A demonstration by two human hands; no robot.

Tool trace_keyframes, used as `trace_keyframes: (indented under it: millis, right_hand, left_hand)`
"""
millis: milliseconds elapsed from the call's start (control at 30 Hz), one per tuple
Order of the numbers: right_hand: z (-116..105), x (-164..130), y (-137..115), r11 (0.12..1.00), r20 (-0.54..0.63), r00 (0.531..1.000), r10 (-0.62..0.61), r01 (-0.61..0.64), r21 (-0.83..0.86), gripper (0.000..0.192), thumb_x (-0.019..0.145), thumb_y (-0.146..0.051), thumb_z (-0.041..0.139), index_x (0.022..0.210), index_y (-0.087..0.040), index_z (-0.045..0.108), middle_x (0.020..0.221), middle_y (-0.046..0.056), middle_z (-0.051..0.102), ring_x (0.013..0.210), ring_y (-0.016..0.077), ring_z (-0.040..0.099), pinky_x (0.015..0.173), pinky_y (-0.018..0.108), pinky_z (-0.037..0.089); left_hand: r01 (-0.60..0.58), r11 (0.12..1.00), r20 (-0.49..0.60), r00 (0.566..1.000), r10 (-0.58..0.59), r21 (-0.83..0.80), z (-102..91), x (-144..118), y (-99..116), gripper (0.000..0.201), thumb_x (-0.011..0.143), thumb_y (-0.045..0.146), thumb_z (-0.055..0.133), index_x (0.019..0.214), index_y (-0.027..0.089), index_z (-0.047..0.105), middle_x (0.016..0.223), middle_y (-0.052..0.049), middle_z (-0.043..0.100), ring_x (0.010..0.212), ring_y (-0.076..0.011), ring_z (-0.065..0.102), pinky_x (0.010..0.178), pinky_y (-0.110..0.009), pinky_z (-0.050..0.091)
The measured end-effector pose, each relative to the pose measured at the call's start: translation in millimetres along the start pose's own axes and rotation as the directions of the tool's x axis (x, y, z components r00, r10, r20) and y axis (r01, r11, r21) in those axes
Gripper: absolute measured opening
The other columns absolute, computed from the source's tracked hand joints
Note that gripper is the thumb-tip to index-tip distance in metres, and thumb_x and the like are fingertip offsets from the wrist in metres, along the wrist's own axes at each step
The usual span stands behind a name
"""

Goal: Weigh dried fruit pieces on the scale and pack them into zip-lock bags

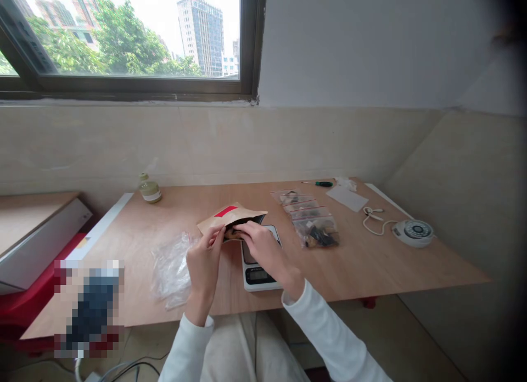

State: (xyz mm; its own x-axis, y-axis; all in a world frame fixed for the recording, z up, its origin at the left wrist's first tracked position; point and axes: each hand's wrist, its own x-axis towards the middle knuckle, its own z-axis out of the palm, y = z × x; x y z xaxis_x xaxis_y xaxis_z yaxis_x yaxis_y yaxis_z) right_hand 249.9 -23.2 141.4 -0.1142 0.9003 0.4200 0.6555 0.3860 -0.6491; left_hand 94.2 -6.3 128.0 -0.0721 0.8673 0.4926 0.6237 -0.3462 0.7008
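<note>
A brown kraft paper bag (245,212) with a red label is held up, tilted, its dark mouth open towards me. My left hand (205,261) pinches the bag's near edge on the left side. My right hand (265,249) has its fingers closed at the bag's mouth, on the near edge; the fingertips are partly hidden. Beneath the bag and right hand stands a white kitchen scale (262,286) with a dark display, its plate mostly covered from view. Crumpled clear plastic bags (171,268) lie just left of my left hand.
Right of the scale lie several zip bags (317,231) with small dark parts. Behind them are a screwdriver (324,183) and white paper (347,198). A white round device (413,232) with a cord sits far right. A green bottle (150,190) stands back left; a blurred-out object (91,308) is front left.
</note>
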Motion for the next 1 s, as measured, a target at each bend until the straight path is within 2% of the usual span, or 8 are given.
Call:
trace_keyframes:
  millis: [133, 200, 300, 500, 733, 800, 867, 1000]
  right_hand:
    - [-6, -33, 15, 0.953, -0.237, 0.941, 0.24, -0.182, 0.243, 0.022, 0.088, -0.024, 0.053, 0.107, -0.02, 0.065, 0.099, 0.007, 0.07, 0.083, 0.0179, 0.066, 0.076, 0.03, 0.052]
    - [3, -48, 32, 0.906, -0.256, 0.901, 0.351, -0.258, 0.335, 0.019, 0.085, -0.027, 0.057, 0.1, -0.019, 0.065, 0.093, 0.007, 0.071, 0.079, 0.0179, 0.066, 0.071, 0.029, 0.052]
    - [26, -60, 53, 0.887, -0.208, 0.887, 0.412, -0.338, 0.316, 0.016, 0.085, -0.023, 0.055, 0.096, -0.018, 0.066, 0.087, 0.006, 0.07, 0.074, 0.0184, 0.065, 0.069, 0.031, 0.051]
    - [47, -55, 63, 0.955, -0.249, 0.925, 0.287, -0.295, 0.007, 0.021, 0.082, -0.009, 0.049, 0.091, -0.019, 0.066, 0.091, 0.008, 0.065, 0.088, 0.0234, 0.06, 0.08, 0.039, 0.048]
    - [-2, -37, 34, 0.989, -0.448, 0.884, 0.135, -0.096, 0.109, 0.018, 0.088, -0.017, 0.048, 0.092, -0.021, 0.065, 0.094, 0.006, 0.058, 0.09, 0.0179, 0.059, 0.077, 0.03, 0.049]
    - [-19, -27, 17, 0.984, -0.35, 0.936, 0.044, 0.019, 0.176, 0.021, 0.09, -0.016, 0.045, 0.09, -0.021, 0.065, 0.09, 0.005, 0.062, 0.087, 0.0157, 0.06, 0.076, 0.027, 0.049]
    - [-29, -14, 3, 0.97, -0.118, 0.989, -0.088, 0.112, 0.216, 0.027, 0.091, -0.013, 0.042, 0.095, -0.021, 0.067, 0.094, 0.003, 0.066, 0.091, 0.0143, 0.062, 0.082, 0.027, 0.049]
    - [-22, 16, -5, 0.981, 0.272, 0.946, -0.178, 0.148, 0.126, 0.043, 0.086, -0.003, 0.036, 0.107, -0.022, 0.068, 0.113, 0.004, 0.067, 0.109, 0.0159, 0.06, 0.097, 0.031, 0.045]
  left_hand:
    - [0.039, 0.999, -0.042, 0.998, -0.038, 0.007, -6.5, 10, -5, 0.027, 0.086, 0.045, 0.054, 0.095, 0.026, 0.07, 0.077, 0.0, 0.074, 0.074, -0.0177, 0.071, 0.062, -0.023, 0.046]
    - [0.043, 0.999, -0.083, 0.996, -0.041, 0.014, -9.7, 17, -8, 0.028, 0.086, 0.047, 0.054, 0.094, 0.026, 0.071, 0.076, 0.0, 0.073, 0.074, -0.0178, 0.071, 0.061, -0.023, 0.046]
    - [0.033, 0.999, -0.123, 0.992, -0.032, -0.001, -13.1, 27, -10, 0.029, 0.085, 0.048, 0.055, 0.093, 0.026, 0.071, 0.075, 0.0, 0.073, 0.072, -0.0177, 0.071, 0.061, -0.023, 0.047]
    - [0.041, 0.999, -0.143, 0.989, -0.039, 0.007, -17.9, 35, -10, 0.03, 0.084, 0.048, 0.056, 0.093, 0.024, 0.071, 0.075, -0.001, 0.073, 0.071, -0.018, 0.071, 0.06, -0.024, 0.046]
    - [0.04, 0.999, -0.099, 0.994, -0.042, -0.022, -16.0, 29, -10, 0.028, 0.084, 0.048, 0.056, 0.093, 0.025, 0.071, 0.077, 0.0, 0.074, 0.075, -0.0181, 0.071, 0.063, -0.024, 0.047]
    - [0.049, 0.999, -0.085, 0.995, -0.05, -0.021, -14.2, 24, -10, 0.028, 0.084, 0.048, 0.056, 0.093, 0.026, 0.071, 0.078, 0.0, 0.074, 0.076, -0.0182, 0.071, 0.063, -0.024, 0.046]
    - [0.063, 0.998, -0.076, 0.995, -0.065, -0.023, -12.8, 19, -9, 0.029, 0.085, 0.049, 0.055, 0.094, 0.026, 0.07, 0.079, 0.0, 0.074, 0.076, -0.0184, 0.071, 0.063, -0.024, 0.046]
    - [0.056, 0.998, -0.058, 0.997, -0.057, -0.022, -12.7, 9, -7, 0.03, 0.086, 0.048, 0.053, 0.096, 0.025, 0.069, 0.079, -0.001, 0.074, 0.075, -0.0185, 0.071, 0.062, -0.024, 0.046]
